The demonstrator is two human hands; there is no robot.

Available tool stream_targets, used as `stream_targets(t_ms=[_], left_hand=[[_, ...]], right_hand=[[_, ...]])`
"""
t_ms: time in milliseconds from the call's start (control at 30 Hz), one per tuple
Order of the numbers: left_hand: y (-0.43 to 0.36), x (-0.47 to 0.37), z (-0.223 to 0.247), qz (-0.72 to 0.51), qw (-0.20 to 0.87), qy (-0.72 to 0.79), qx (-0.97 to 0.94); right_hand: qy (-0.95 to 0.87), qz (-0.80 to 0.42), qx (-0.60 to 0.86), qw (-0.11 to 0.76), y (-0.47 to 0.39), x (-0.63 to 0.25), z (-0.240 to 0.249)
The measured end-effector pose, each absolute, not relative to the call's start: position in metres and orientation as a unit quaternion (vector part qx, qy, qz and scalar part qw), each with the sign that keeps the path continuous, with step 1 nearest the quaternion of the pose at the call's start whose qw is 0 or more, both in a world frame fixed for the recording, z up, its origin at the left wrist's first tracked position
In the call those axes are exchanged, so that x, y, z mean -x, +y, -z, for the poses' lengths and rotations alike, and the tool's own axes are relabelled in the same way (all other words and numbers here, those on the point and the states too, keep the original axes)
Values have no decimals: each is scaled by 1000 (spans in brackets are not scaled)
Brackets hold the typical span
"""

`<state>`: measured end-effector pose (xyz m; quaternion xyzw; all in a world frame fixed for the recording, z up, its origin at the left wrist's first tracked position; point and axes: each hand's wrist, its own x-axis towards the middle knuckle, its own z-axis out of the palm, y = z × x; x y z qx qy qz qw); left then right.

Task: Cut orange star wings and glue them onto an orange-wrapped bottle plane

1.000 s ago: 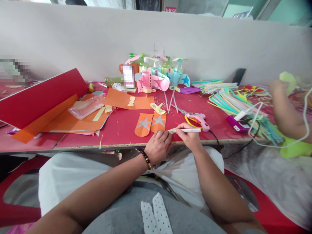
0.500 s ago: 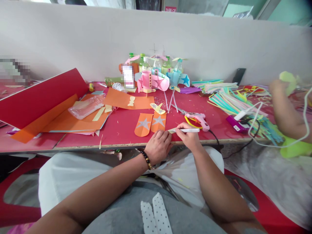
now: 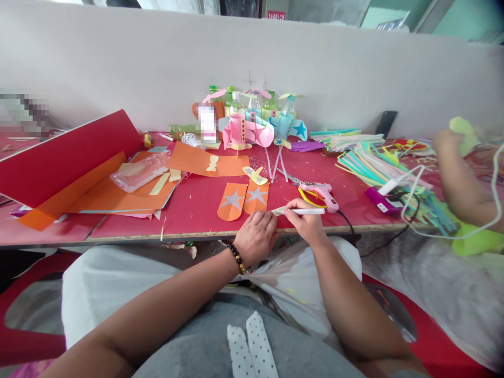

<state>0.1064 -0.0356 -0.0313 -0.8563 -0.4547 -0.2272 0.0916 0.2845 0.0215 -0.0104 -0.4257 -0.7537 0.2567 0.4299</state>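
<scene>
Paper point(image 3: 276, 211) under the pen point(image 3: 310, 211) in the right hand point(image 3: 305, 221) shows only partly.

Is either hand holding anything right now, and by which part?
The right hand holds the white pen near its tip. The left hand lies at the pale paper; whether it grips it cannot be told.
</scene>
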Motion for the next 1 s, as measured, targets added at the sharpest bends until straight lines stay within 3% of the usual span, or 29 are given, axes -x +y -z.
stream_targets(t_ms=[467,700,1000], left_hand=[[-37,-106,30,220,85,-457,857],[-37,-107,29,230,73,-466,852],[-37,-107,30,223,84,-464,853]], right_hand=[[-766,-272,415,409,21,-286,10],[-741,-269,431,439,21,-286,13],[-777,-259,408,404,21,-285,8]])
